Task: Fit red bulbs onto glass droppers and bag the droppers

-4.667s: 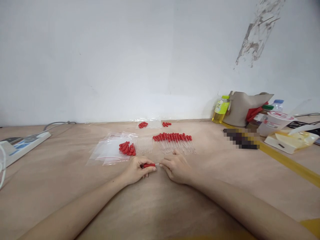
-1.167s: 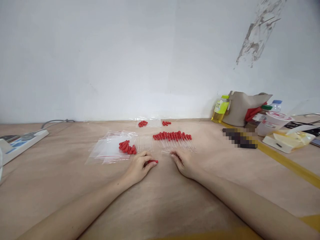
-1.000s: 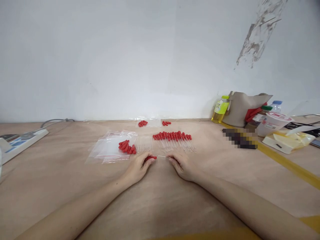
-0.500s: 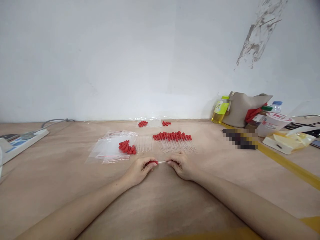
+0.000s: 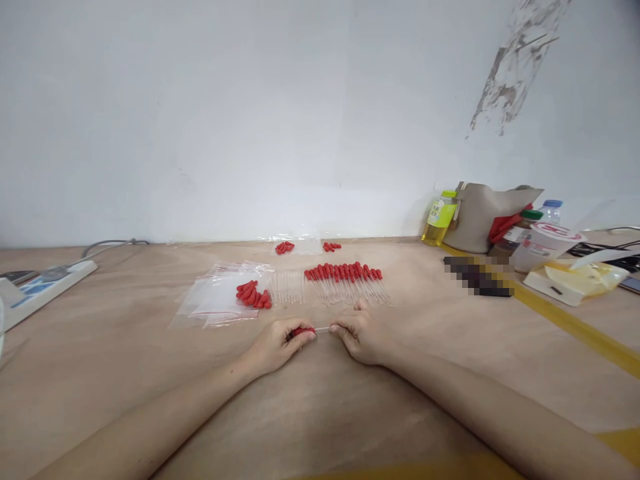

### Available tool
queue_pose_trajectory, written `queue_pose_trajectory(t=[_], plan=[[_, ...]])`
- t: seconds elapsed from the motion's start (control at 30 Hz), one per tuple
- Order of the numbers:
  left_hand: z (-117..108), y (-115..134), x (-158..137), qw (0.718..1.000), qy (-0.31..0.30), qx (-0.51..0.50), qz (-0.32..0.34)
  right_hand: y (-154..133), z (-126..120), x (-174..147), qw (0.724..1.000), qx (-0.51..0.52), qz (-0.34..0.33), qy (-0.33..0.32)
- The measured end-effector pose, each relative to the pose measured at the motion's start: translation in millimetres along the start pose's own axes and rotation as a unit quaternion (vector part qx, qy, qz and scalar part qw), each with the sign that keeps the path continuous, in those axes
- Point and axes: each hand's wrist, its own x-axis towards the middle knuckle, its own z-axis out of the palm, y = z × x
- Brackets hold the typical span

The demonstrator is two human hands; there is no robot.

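My left hand pinches a red rubber dropper bulb, which shows between thumb and fingers. From the right, my right hand grips a thin clear glass dropper tube. The tube's left end meets the bulb's mouth; how deep it sits inside is hidden. Just beyond my hands lies a row of droppers with red bulbs on clear tubes. Left of them are loose bare glass tubes. A pile of loose red bulbs rests on clear zip bags.
By the wall lies clear plastic with more red bulbs. A white power strip stands far left. To the right are a yellow drink bottle, a grey bag, a lidded cup and a yellow packet.
The bulb and tube between my hands have dropped slightly toward me. My right fingers have closed tighter around the tube. The things on the table lie as before.
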Motion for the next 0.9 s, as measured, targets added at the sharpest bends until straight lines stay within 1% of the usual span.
queue_pose_trajectory(t=[0.17,0.27,0.4,0.5,0.57,0.63,0.67,0.73,0.8,0.87,0.9], plan=[[0,1,-1,1.000,-0.007,0.008,0.005,-4,6,2,0.998,0.041,0.041,-0.012],[0,2,-1,1.000,-0.002,0.019,0.011,-6,9,4,0.996,0.066,0.054,-0.019],[-3,2,1,0.998,0.010,0.048,0.045,-8,8,8,0.995,0.082,0.058,-0.024],[-8,1,3,0.994,0.041,0.068,0.076,-12,2,9,0.993,0.101,0.061,-0.030],[-11,-2,4,0.991,0.072,0.065,0.091,-15,-2,9,0.993,0.106,0.046,-0.034],[-13,-6,4,0.989,0.102,0.064,0.091,-15,-7,10,0.994,0.094,0.033,-0.034],[-13,-8,4,0.988,0.115,0.068,0.083,-13,-9,11,0.995,0.088,0.041,-0.030],[-14,-12,3,0.986,0.134,0.078,0.055,-1,-14,15,0.991,0.089,0.094,-0.015],[-14,-14,3,0.988,0.130,0.081,0.032,18,-20,22,0.979,0.098,0.180,0.019],[-14,-16,3,0.992,0.098,0.081,0.023,40,-27,31,0.957,0.090,0.264,0.074],[-14,-15,3,0.993,0.075,0.083,0.024,50,-29,36,0.946,0.071,0.305,0.080]])
